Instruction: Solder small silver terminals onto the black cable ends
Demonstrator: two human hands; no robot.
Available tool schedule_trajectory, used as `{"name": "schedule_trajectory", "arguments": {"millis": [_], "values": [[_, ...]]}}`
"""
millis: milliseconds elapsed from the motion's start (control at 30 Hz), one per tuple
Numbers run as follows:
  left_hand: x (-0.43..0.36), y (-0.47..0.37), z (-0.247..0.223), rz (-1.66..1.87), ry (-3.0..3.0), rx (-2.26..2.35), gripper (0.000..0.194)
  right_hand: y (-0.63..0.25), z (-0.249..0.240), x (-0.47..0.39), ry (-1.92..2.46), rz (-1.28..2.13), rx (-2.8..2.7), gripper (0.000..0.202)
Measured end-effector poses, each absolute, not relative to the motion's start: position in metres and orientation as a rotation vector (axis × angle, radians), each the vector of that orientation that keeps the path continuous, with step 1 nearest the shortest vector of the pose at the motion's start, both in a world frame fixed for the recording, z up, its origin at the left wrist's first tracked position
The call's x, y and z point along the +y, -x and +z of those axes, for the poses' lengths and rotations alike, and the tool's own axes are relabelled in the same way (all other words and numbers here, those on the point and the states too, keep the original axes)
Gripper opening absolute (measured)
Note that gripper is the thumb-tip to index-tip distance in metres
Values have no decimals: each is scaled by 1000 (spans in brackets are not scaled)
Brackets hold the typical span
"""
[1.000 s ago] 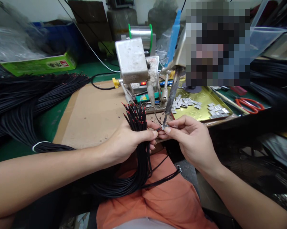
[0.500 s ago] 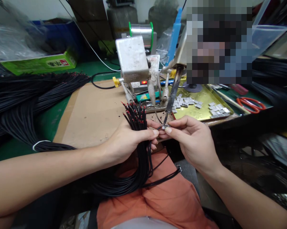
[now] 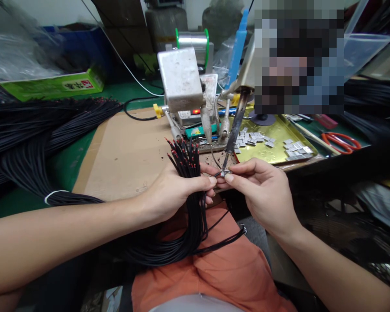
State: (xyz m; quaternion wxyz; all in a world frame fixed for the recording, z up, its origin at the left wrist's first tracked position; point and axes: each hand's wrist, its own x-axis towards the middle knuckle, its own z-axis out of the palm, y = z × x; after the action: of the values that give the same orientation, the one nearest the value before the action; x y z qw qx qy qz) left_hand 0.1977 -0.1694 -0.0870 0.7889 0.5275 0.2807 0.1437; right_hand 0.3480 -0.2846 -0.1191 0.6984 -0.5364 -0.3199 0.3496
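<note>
A bundle of black cables (image 3: pixel 185 162) with red-tipped ends runs through my left hand (image 3: pixel 182 186), which is closed around it. Between the thumb and fingers of that hand, one cable end is pinched and points right. My right hand (image 3: pixel 262 186) pinches a small metal connector (image 3: pixel 225 173) against that cable end. Directly above, the tip of a soldering iron (image 3: pixel 233 145), held in a stand, meets the connector. The exact joint between wire and connector is too small to make out.
A yellow tray (image 3: pixel 279 156) with several small metal pieces (image 3: pixel 298 150) lies right of the iron. Behind stands a soldering machine (image 3: pixel 180 80) with a solder spool (image 3: pixel 193 43). Orange-handled scissors (image 3: pixel 340 143) lie at right, more black cables (image 3: pixel 45 134) at left. Someone's blurred figure is behind.
</note>
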Motion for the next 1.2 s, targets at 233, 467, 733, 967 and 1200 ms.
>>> {"name": "schedule_trajectory", "arguments": {"millis": [233, 467, 733, 967, 1200], "values": [[-171, -201, -85, 311, -1126, 638, 21, -348, -116, -284, 1220, 772, -712, 14], [-172, -197, -87, 283, -1183, 669, 28, -352, -105, -286, 1252, 846, -725, 17], [-183, -198, -76, 256, -1357, 669, 25, -361, -83, -301, 1372, 1074, -900, 22], [-187, -199, -65, 167, -1537, 681, 11, -375, -72, -313, 1568, 1008, -1181, 2], [-186, -197, -67, 101, -1530, 637, 16, -410, -54, -322, 1850, 686, -1537, 12]]}}
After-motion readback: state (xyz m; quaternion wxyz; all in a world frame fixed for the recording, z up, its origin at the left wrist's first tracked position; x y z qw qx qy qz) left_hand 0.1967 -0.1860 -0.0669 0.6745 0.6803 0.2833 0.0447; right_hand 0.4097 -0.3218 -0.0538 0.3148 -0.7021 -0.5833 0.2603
